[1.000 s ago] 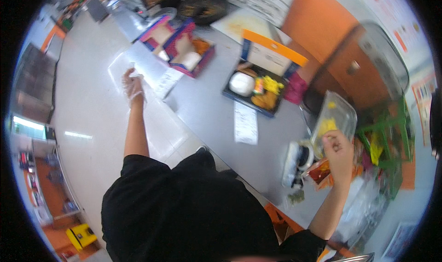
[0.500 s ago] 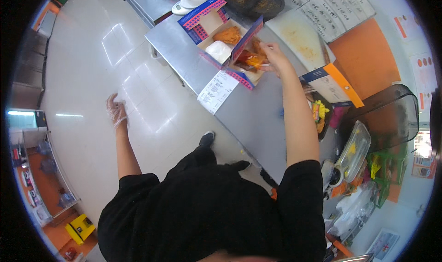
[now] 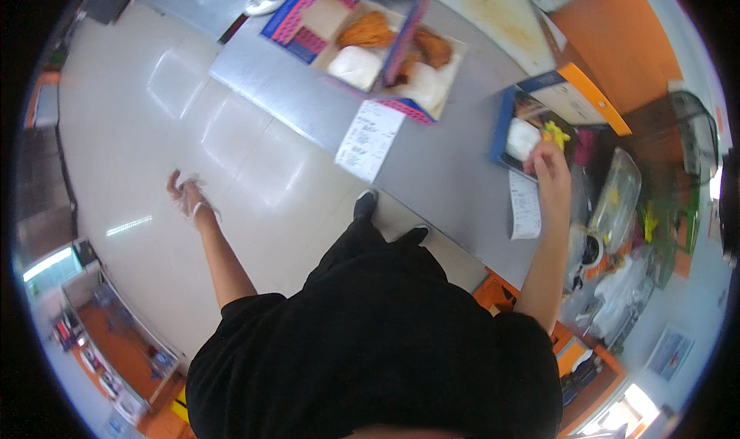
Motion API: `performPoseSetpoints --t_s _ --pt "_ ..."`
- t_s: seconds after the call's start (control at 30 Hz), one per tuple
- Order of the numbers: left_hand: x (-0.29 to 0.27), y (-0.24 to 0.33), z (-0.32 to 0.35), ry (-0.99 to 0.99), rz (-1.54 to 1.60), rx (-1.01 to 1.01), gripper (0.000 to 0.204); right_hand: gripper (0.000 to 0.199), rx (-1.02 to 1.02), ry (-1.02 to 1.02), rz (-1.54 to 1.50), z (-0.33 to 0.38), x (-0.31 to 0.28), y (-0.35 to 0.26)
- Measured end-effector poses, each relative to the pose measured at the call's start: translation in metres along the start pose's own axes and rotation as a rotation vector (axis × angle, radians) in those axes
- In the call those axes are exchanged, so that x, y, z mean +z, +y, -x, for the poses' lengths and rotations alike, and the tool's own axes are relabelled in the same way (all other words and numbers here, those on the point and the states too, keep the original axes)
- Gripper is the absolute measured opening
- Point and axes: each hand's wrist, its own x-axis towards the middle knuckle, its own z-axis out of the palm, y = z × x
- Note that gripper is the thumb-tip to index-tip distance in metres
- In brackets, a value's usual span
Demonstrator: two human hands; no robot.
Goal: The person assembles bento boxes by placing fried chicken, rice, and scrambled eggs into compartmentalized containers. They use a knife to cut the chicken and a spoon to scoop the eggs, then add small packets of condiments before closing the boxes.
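Observation:
My right hand (image 3: 547, 161) reaches over the near edge of a blue box (image 3: 502, 134) with a raised white-and-orange lid. Its fingers are closed by a white rounded bundle (image 3: 523, 138) and some yellow-green food (image 3: 556, 134); a small orange bit shows at the fingertips, too blurred to name. My left hand (image 3: 189, 196), in a clear plastic glove, hangs over the floor with fingers apart and nothing in it. Farther left stand two open blue-and-pink boxes, each with fried chicken (image 3: 367, 30) and a white bundle (image 3: 354, 67).
A printed receipt (image 3: 370, 141) lies at the counter's (image 3: 462, 169) edge, another (image 3: 526, 206) under the blue box. A stained cutting board (image 3: 493, 15) is at the back. Clear plastic containers (image 3: 614, 200) and a green basket (image 3: 678, 231) crowd the right side.
My right hand has moved right, from the right-hand blue-and-pink box to the blue box. The red-orange sachets seen by it are gone from that box. My left hand stays open over the floor.

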Motion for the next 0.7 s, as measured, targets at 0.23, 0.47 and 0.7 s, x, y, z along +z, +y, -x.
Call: performPoseSetpoints --t_s 0.23,0.47,0.7 --pt "0.137 0.113 0.017 -0.217 0.447 0.424 0.034 0.027 -0.03 0.458 0.123 0.148 -0.142 0.005" --pt "0.222 0.278 0.207 -0.236 0.758 0.836 0.031 0.017 0.221 1.05 0.157 0.305 -0.322 0.058" --pt "0.262 0.332 0.416 -0.662 0.934 0.749 0.033 0.054 0.024 0.639 0.882 0.288 -0.474 0.206"
